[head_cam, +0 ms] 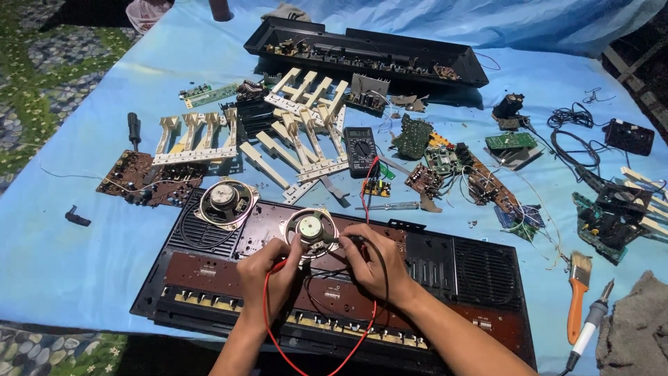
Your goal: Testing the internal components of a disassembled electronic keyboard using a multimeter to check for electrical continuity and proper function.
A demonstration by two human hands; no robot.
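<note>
Left hand (268, 268): pinches red probe (291, 252), tip pressed to speaker (310, 230); contact point hidden by fingers.
Right hand (372, 261): pinches black probe (346, 239) at speaker's right edge; tip hard to make out.
Speaker: just ahead of both hands, resting on open keyboard case (445, 268).
Leads: red lead (268, 327) loops below the wrists, cut off at the frame's bottom.
Multimeter (361, 149): beyond hands; display unreadable.
Second speaker (224, 202): left of left hand, untouched.
</note>
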